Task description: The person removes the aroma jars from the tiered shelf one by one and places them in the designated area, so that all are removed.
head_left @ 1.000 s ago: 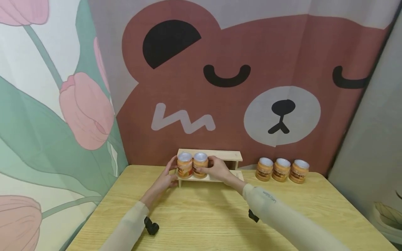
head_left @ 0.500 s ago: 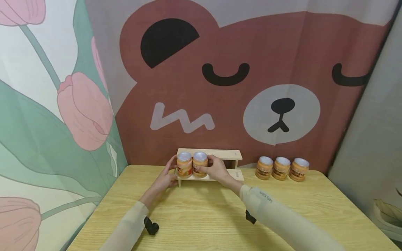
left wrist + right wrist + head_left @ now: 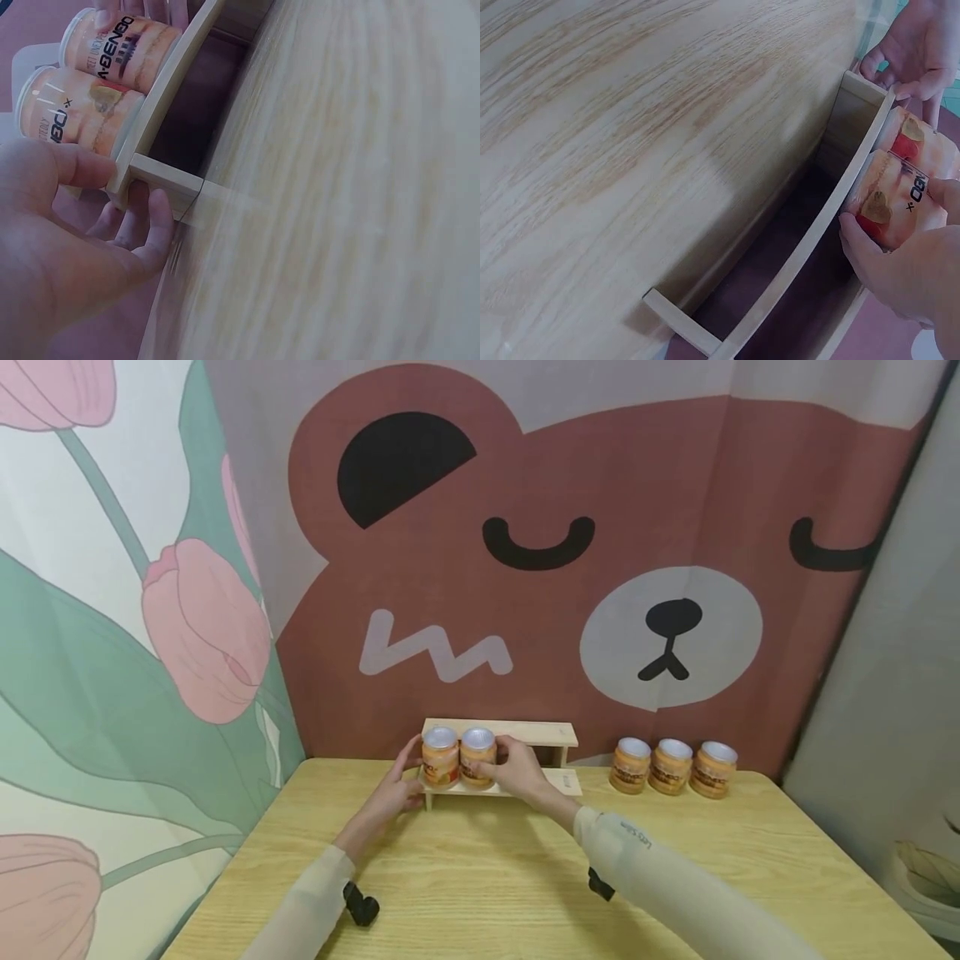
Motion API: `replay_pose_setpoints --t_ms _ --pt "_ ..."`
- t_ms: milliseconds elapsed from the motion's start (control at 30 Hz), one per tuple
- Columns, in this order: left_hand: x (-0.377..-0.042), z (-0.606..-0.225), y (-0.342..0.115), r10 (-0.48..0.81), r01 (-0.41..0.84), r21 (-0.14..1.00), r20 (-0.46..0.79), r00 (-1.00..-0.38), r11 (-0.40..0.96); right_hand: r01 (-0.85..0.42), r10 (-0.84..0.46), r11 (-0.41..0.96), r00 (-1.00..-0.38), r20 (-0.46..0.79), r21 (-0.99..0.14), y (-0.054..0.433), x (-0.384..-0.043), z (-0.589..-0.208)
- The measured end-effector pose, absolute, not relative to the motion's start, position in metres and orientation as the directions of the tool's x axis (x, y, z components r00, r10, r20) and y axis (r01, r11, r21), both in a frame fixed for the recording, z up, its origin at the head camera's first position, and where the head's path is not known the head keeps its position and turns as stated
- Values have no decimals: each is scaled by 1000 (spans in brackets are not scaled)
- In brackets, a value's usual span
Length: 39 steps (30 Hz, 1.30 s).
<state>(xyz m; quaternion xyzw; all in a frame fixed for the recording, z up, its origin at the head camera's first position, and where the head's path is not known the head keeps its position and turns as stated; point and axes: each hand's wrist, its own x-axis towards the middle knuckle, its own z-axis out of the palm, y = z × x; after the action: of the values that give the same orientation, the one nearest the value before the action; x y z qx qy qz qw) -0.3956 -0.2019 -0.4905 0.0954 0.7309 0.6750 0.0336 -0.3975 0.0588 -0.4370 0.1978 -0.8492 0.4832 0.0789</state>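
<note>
Two orange-labelled cans with silver lids stand side by side on the lower step of a small two-tier wooden shelf (image 3: 562, 781). My right hand (image 3: 522, 772) grips the right can (image 3: 477, 766), thumb in front and fingers round its far side. At the shelf's left end, my left hand (image 3: 387, 795) holds the board's corner, next to the left can (image 3: 439, 766). In the left wrist view its thumb (image 3: 86, 166) lies at the board's end by that can, with curled fingers beneath, beside the shelf's leg. The right can's far side is hidden in the head view.
Three similar cans stand in a row at the table's back right: a left one (image 3: 631, 768), a middle one (image 3: 670, 768) and a right one (image 3: 713, 772). The shelf's upper step (image 3: 517, 732) rises behind the held can. A bear-print curtain (image 3: 420, 568) hangs behind the table (image 3: 480, 877).
Both hands and the cans keep their places on the shelf. Only the head view shifts slightly.
</note>
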Motion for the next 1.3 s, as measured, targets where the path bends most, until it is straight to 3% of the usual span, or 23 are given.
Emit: replay_pose_setpoints --t_ms 233,1300 --pt "-397 -491 -201 177 96 994 84 -981 61 -465 -290 496 -885 365 -733 69 -391 -431" --pt "-395 -494 -200 177 110 993 102 -979 38 -404 -152 593 -906 396 -697 150 -373 -426"
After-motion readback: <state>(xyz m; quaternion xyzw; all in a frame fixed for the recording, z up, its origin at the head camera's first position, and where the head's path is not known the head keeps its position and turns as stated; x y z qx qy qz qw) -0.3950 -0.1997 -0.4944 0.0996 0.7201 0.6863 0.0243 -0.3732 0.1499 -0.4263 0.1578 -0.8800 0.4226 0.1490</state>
